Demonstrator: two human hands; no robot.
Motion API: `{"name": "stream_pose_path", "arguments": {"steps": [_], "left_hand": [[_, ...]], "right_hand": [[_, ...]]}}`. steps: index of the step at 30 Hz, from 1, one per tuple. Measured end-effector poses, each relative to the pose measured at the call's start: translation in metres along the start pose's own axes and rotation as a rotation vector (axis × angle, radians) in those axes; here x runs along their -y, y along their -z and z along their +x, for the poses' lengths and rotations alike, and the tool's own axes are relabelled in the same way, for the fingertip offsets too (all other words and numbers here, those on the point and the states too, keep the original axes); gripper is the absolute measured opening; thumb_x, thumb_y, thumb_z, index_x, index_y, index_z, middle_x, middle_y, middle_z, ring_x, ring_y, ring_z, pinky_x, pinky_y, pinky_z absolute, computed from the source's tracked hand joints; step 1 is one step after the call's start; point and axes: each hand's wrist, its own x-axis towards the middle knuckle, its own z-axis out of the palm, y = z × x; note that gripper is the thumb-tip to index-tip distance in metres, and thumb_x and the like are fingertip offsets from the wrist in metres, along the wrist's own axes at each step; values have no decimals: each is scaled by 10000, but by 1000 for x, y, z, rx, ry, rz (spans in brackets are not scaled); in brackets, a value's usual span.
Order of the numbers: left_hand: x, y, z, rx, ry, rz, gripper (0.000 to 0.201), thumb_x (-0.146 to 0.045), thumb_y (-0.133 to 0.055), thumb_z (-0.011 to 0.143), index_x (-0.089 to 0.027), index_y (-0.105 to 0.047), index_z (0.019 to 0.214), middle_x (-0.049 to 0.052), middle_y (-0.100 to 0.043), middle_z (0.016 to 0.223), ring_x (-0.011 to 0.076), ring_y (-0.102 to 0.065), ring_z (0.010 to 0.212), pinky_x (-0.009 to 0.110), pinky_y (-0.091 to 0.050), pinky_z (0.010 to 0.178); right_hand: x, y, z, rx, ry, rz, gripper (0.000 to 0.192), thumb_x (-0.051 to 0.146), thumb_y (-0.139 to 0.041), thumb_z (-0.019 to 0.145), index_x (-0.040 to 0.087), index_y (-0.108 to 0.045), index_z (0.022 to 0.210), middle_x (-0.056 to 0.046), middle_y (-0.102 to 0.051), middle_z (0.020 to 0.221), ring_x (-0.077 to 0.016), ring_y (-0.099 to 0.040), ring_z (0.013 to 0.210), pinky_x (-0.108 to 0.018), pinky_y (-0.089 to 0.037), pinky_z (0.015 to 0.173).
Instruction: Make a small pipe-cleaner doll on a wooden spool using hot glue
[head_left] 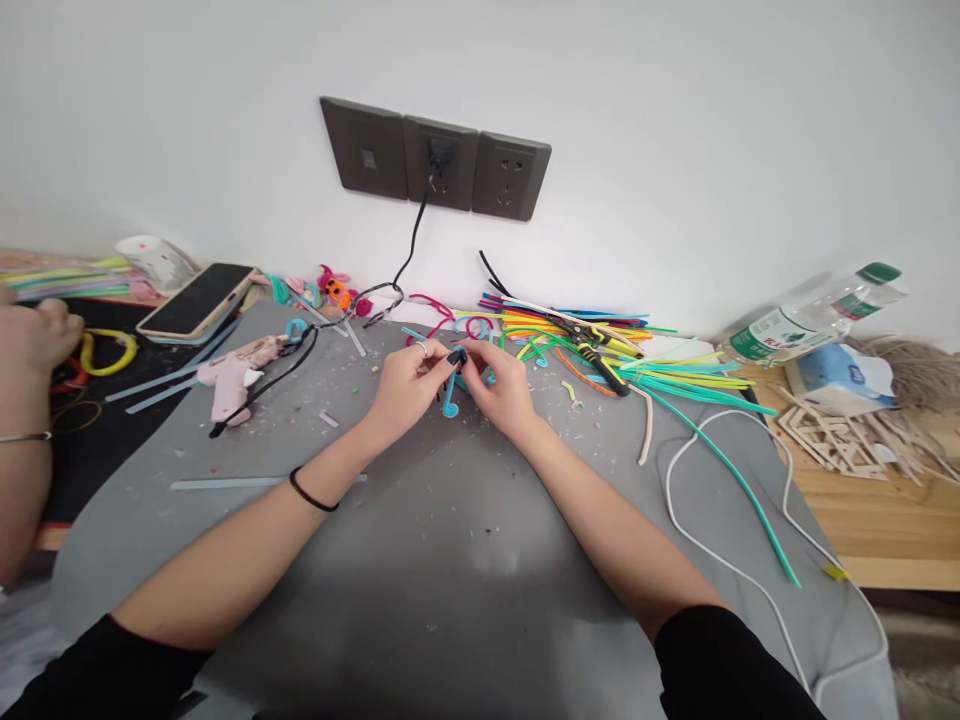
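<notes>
My left hand (409,385) and my right hand (502,385) meet over the grey mat (450,560), fingertips pinched together on a blue pipe cleaner (450,400) with a curled end hanging below them. A ring shows on a left finger and a black band circles my left wrist. Just beyond my right hand lies a pile of coloured pipe cleaners (570,335) with pliers (596,355) on top.
A pink glue gun (236,375) lies left on the mat, its black cord running to the wall socket (439,160). A phone (196,300), a water bottle (814,310), wooden sticks (840,440) and a white cable (750,580) lie about. Another person's hand (34,335) works at far left.
</notes>
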Motion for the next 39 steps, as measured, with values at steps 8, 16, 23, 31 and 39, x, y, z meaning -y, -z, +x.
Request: {"name": "stream_pose_path", "arguments": {"steps": [8,16,23,31,39], "left_hand": [[0,0,0,6,-29,46,312,-468,-621,870,-206,-591,703,-30,-529,597,126,-484,545,260,-398,531],[0,0,0,34,-36,48,280,-443,-605,859,-210,-574,706,-31,-522,621,129,-478,563,268,-399,547],[4,-1,1,51,-41,72,275,-434,-593,869,-214,-555,707,-26,-516,627,136,-480,567,276,-400,565],[4,2,5,43,30,43,372,-558,-614,866,-194,-606,788,-5,-582,685,145,-530,607,278,-453,604],[-1,15,13,203,31,20,408,-599,-624,851,-199,-588,785,2,-564,716,154,-520,645,295,-455,640]], "right_hand": [[-3,-1,0,-2,44,-34,216,274,-509,982,230,-712,1042,-76,-764,916,-196,-691,792,-327,-571,739],[-4,-2,-2,7,36,-105,209,268,-503,986,231,-708,981,-80,-746,895,-210,-684,818,-334,-556,782],[-5,-4,-4,3,53,-152,235,258,-505,989,229,-733,942,-89,-755,862,-223,-682,824,-345,-543,788],[-5,-1,0,34,-115,135,264,294,-518,998,193,-736,1108,-75,-777,976,-181,-704,822,-308,-558,774],[-12,0,6,78,-188,463,282,435,-593,1002,224,-756,1093,-70,-754,1065,-194,-702,958,-325,-568,834]]}}
